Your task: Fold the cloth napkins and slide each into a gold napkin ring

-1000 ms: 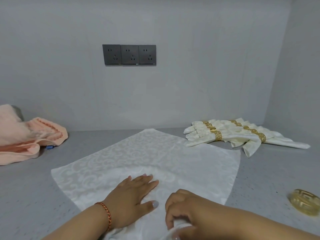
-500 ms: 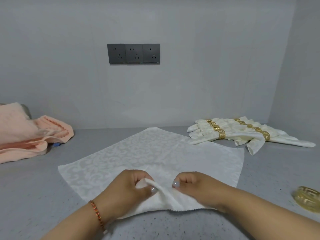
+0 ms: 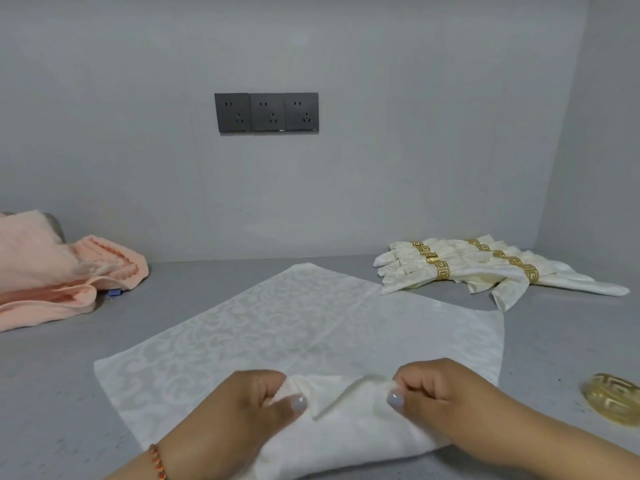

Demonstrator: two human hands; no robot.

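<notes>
A white damask napkin [image 3: 277, 327] lies spread on the grey desk [image 3: 52, 393], and its near corner is folded up. The left hand [image 3: 242, 410] and the right hand [image 3: 446, 400] each pinch this folded edge in a closed grip. A loose gold napkin ring [image 3: 611, 398] lies at the right, and the finished ringed napkins [image 3: 485, 268] rest behind.

A grey speckled bench [image 3: 554, 341] carries a white patterned napkin [image 3: 277, 327] spread flat, a pile of ringed napkins [image 3: 485, 268], a loose gold ring [image 3: 611, 398] and peach towels [image 3: 52, 271].
</notes>
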